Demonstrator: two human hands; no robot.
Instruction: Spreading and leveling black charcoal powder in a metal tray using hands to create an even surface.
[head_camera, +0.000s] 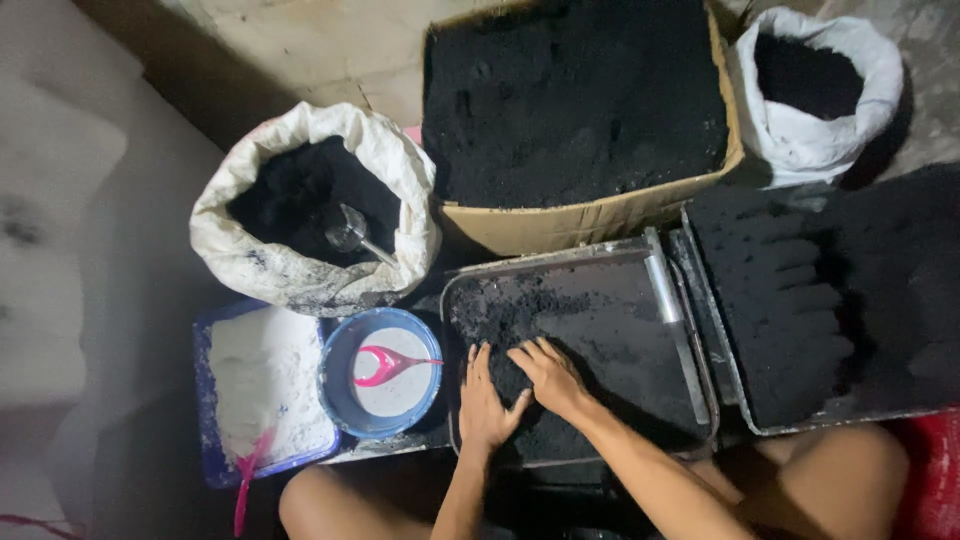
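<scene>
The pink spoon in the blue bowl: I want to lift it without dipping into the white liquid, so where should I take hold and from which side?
Probably grip the pink spoon by its thin handle tip, coming from the right. Its wide end lies in the white liquid on the left of the blue bowl, while the handle tapers toward the right rim, nearest the left hand.

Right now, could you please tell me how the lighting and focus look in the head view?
Head view: dim light, with deep shadow along the left side and bottom edge; the black powder in the metal tray swallows detail; both hands, left hand and right hand, are lit and fairly sharp; the white powder tub looks soft and pale.
</scene>
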